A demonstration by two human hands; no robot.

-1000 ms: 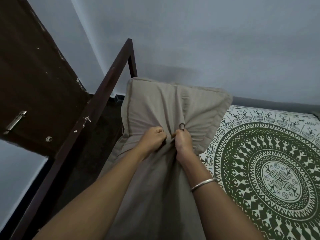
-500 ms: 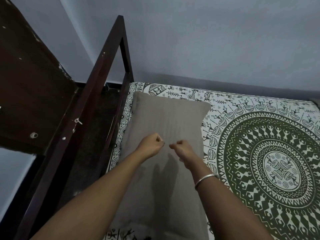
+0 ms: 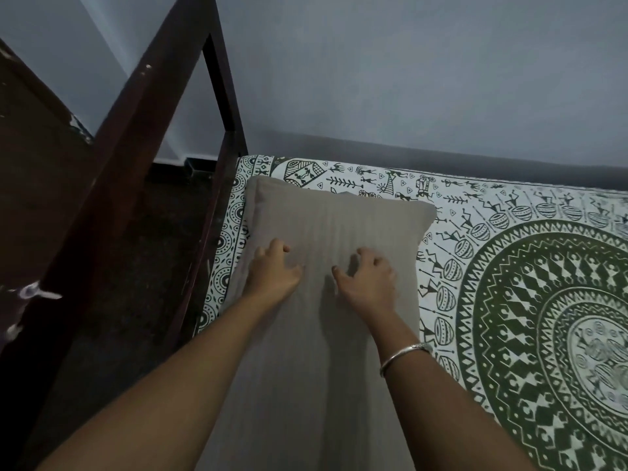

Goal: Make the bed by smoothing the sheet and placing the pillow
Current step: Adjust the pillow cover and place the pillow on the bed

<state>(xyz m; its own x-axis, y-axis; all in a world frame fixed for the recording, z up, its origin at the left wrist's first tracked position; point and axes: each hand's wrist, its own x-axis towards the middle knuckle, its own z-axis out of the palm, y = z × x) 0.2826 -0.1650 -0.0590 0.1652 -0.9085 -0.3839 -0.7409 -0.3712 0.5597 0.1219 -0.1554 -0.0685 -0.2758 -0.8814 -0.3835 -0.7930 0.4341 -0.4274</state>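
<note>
A long beige pillow (image 3: 336, 215) lies flat at the head end of the bed, along the left edge. It rests on a white sheet (image 3: 509, 253) printed with dark green figures and a round mandala. My left hand (image 3: 272, 271) and my right hand (image 3: 368, 278) are side by side over the middle of the pillow, fingers spread and loosely bent, fingertips at or just above the fabric. Neither hand holds anything. A silver bangle sits on my right wrist.
The dark wooden bed frame (image 3: 153, 124) rises at the left, right beside the pillow. A dark wooden door panel (image 3: 37, 171) stands further left. A pale grey wall (image 3: 407, 79) runs behind the bed. The sheet stretches to the right.
One second ago both hands gripped the raised pillow by its cloth. They let it drop flat onto the sheet, then opened from fists to spread fingers over it.
</note>
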